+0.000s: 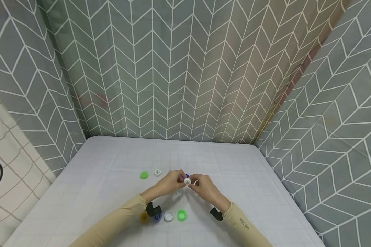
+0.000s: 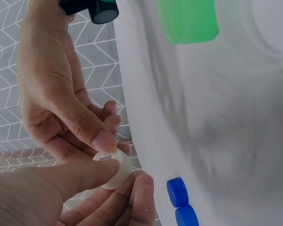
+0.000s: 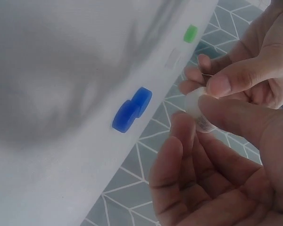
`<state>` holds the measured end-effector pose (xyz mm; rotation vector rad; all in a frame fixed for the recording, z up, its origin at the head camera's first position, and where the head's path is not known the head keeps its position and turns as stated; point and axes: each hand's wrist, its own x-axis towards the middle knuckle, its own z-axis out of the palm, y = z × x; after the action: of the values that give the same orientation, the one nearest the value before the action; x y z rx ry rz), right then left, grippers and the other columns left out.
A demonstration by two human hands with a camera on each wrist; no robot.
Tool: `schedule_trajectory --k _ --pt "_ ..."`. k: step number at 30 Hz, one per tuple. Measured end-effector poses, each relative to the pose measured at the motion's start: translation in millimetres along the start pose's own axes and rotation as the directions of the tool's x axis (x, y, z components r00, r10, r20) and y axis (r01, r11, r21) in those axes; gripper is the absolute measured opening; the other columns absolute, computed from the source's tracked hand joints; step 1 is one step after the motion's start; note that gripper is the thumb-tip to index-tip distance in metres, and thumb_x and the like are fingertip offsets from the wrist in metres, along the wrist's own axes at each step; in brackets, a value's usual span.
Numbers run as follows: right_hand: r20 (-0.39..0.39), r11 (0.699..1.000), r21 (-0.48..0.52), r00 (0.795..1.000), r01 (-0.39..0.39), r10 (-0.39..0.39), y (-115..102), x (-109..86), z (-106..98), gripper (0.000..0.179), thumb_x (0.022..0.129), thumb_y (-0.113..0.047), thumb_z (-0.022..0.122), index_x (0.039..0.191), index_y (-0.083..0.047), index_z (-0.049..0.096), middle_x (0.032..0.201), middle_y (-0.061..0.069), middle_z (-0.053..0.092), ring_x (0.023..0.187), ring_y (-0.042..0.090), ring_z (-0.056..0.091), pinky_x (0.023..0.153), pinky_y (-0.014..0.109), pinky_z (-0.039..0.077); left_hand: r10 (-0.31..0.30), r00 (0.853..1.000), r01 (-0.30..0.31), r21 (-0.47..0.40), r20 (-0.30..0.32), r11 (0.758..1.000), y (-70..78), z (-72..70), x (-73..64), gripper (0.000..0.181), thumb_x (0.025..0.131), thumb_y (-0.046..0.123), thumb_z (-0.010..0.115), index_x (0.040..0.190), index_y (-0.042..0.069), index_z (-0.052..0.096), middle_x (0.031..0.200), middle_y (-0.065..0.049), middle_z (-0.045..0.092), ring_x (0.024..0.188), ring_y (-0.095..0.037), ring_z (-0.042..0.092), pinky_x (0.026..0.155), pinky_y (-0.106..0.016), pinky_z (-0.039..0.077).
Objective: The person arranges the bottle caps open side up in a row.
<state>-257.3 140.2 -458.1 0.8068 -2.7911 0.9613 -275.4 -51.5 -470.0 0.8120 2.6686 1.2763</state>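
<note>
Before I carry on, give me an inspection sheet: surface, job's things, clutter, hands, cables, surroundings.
Surface: white-covered table.
Job's things: printed white cap, held; two blue caps, side by side; flat green cap and second white cap, left of the hands; nearer row of yellow lid, blue lid, white lid and green lid.
Clutter: nothing seen besides these.
Hands: left hand and right hand both pinch the printed cap.
Cables: black cord-like curve, far left; cannot confirm it is a cable.
Surroundings: grey chevron-patterned curtains.
</note>
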Motion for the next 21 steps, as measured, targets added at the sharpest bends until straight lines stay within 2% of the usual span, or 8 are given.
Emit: schedule_trajectory --k 9,17,21 --pt "-0.031 1.000 0.024 0.999 0.016 -0.015 1.2 -1.0 0.6 0.014 0.089 -0.011 0.066 0.101 -0.004 0.070 0.089 0.005 0.074 0.075 0.016 0.065 0.062 0.019 0.049 -0.038 0.999 0.038 -0.028 -0.002 0.999 -2.5 0.2 -1.3 0.011 0.088 0.014 0.068 0.095 0.007 0.062 0.084 -0.004 0.071 0.072 -0.008 0.062 0.062 -0.023 0.050" --pt "-0.050 1.000 0.020 0.999 0.004 -0.003 3.6 -1.1 4.5 0.014 0.089 -0.008 0.066 0.102 -0.004 0.070 0.087 0.005 0.072 0.076 0.016 0.065 0.064 0.020 0.049 -0.062 0.998 0.062 -0.011 -0.016 0.998 -2.3 0.7 -3.7 0.022 0.090 0.031 0.067 0.093 0.009 0.064 0.084 -0.004 0.073 0.071 -0.008 0.062 0.060 -0.025 0.049" --pt "-0.069 1.000 0.012 0.997 0.029 -0.028 2.8 -0.3 4.3 0.015 0.088 -0.006 0.067 0.102 -0.003 0.069 0.086 0.006 0.072 0.075 0.016 0.066 0.064 0.021 0.050 -0.075 0.997 0.075 0.001 -0.028 0.997 -2.7 -0.3 -2.6 0.024 0.090 0.033 0.066 0.094 0.009 0.065 0.083 -0.004 0.073 0.071 -0.010 0.062 0.060 -0.026 0.049"
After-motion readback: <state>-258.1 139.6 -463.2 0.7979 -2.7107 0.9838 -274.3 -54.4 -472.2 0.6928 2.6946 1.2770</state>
